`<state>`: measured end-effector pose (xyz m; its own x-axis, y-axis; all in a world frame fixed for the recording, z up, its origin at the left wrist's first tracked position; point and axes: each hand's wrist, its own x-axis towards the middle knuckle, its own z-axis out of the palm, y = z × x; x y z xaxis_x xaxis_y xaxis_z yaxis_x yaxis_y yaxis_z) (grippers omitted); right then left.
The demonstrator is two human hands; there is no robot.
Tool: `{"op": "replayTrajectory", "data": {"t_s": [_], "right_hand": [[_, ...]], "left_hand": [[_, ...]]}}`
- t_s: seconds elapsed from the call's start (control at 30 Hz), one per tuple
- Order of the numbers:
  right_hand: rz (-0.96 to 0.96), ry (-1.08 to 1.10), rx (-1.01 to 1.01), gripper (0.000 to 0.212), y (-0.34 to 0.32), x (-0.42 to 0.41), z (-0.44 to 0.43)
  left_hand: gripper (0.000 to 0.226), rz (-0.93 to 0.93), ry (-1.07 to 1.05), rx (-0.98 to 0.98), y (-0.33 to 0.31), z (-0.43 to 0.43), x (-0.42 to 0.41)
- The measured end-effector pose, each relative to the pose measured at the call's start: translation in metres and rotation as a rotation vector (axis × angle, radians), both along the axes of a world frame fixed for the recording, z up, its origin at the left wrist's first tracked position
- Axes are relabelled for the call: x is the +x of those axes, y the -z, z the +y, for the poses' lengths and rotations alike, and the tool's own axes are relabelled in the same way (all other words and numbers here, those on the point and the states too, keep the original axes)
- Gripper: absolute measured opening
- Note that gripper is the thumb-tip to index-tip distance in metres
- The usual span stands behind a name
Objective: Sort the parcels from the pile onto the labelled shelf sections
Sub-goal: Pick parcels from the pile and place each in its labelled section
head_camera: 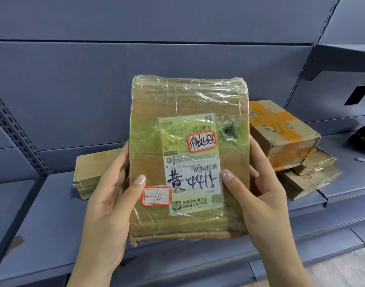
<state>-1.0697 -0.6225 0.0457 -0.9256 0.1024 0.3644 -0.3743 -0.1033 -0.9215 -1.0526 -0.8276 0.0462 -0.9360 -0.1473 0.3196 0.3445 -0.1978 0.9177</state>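
Left grip (111, 206) and right grip (258, 195) clasp taped parcel (187, 158); stacked boxes (281, 131) on shelf (53, 224) behind.

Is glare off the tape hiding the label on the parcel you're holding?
Head view: glare streaks the clear tape across the top of the parcel and the shipping label, washing out small print; the handwritten 4415 and the sticker marked 10 are legible. Same view: wide-angle distortion slants the shelf uprights near the edges.
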Motion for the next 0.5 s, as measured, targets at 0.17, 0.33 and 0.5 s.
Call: {"op": "replayTrajectory", "data": {"t_s": [0.17, 0.33, 0.5], "right_hand": [[0.006, -0.031, -0.012, 0.067, -0.002, 0.007, 0.001], [-0.016, -0.091, 0.009, 0.063, 0.001, 0.009, 0.0], [-0.071, -0.192, 0.022, 0.064, 0.008, 0.006, -0.008]], "left_hand": [[0.076, 0.012, -0.046, 0.011, 0.001, 0.002, 0.012], [0.071, -0.011, -0.088, 0.061, 0.006, 0.007, 0.024], [0.082, -0.066, -0.145, 0.105, 0.015, 0.002, 0.038]]}}
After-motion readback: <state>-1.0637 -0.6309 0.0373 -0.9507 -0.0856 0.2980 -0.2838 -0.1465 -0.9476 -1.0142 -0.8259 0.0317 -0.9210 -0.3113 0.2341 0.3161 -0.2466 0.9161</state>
